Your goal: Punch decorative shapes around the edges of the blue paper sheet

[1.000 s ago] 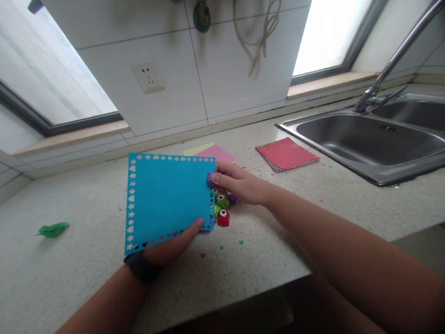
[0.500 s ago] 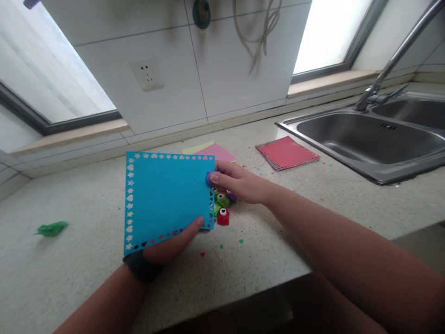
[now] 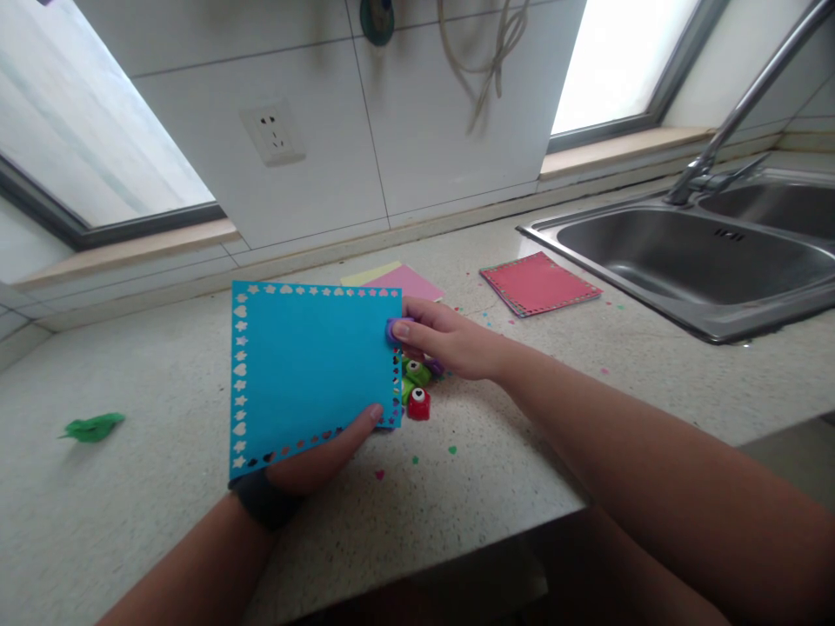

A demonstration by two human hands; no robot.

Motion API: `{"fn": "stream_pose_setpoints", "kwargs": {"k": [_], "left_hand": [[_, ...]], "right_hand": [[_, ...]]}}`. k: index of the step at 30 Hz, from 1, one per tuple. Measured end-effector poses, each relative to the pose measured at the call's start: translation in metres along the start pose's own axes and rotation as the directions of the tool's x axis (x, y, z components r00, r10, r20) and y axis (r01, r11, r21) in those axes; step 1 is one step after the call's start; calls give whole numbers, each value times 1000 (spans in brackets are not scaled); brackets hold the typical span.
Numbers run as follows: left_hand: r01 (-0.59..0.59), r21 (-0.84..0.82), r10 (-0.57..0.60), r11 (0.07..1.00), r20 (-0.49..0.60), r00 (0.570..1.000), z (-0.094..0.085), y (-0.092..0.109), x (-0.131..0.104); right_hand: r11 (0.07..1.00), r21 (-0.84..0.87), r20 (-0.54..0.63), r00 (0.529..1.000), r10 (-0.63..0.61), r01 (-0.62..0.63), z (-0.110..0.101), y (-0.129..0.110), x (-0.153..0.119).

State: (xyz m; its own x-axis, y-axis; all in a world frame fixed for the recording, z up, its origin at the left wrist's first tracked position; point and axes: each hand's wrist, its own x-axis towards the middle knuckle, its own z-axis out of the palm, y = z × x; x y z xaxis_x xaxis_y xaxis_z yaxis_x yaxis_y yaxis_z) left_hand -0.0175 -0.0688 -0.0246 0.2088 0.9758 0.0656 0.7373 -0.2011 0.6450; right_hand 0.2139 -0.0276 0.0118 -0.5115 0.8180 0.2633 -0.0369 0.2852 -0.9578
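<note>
A blue paper sheet (image 3: 313, 365) with star and heart holes along its edges is held up above the counter. My left hand (image 3: 339, 443) grips its lower edge, thumb in front, the other fingers hidden behind the sheet. At the sheet's right edge, my right hand (image 3: 437, 335) holds a purple craft punch (image 3: 395, 331), thumb pressed on it. Just behind and below lie a green punch (image 3: 417, 372) and a red punch (image 3: 418, 403), partly covered by the paper.
Pink paper (image 3: 408, 281) and yellow paper (image 3: 371, 273) lie behind. A stack of red punched sheets (image 3: 541, 283) sits near the steel sink (image 3: 691, 252). Green crumpled material (image 3: 95, 427) rests at left. Small paper cut-outs are scattered on the counter (image 3: 163, 522).
The blue sheet's left side has shifted very slightly left in view. Both hands keep their hold, and the view itself has moved a little.
</note>
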Motion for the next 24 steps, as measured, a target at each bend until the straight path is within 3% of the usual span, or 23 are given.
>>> {"fn": "stream_pose_setpoints", "kwargs": {"k": [10,14,19,24], "left_hand": [[83,-2,-83,997,18,996,1,3,1],[67,48,-65,997,-36,997,1,-1,-1],[-1,70,4,998,-40,999,1,0,0],[58,55,-55,997,-61,997,3,-4,1]], "right_hand": [[994,84,-4,998,-68,68,3,6,3],[988,125,-19,996,-91,92,8,9,5],[983,179,-13,999,-36,38,8,9,5],[983,178,-85,996,-31,46,-2,10,6]]}}
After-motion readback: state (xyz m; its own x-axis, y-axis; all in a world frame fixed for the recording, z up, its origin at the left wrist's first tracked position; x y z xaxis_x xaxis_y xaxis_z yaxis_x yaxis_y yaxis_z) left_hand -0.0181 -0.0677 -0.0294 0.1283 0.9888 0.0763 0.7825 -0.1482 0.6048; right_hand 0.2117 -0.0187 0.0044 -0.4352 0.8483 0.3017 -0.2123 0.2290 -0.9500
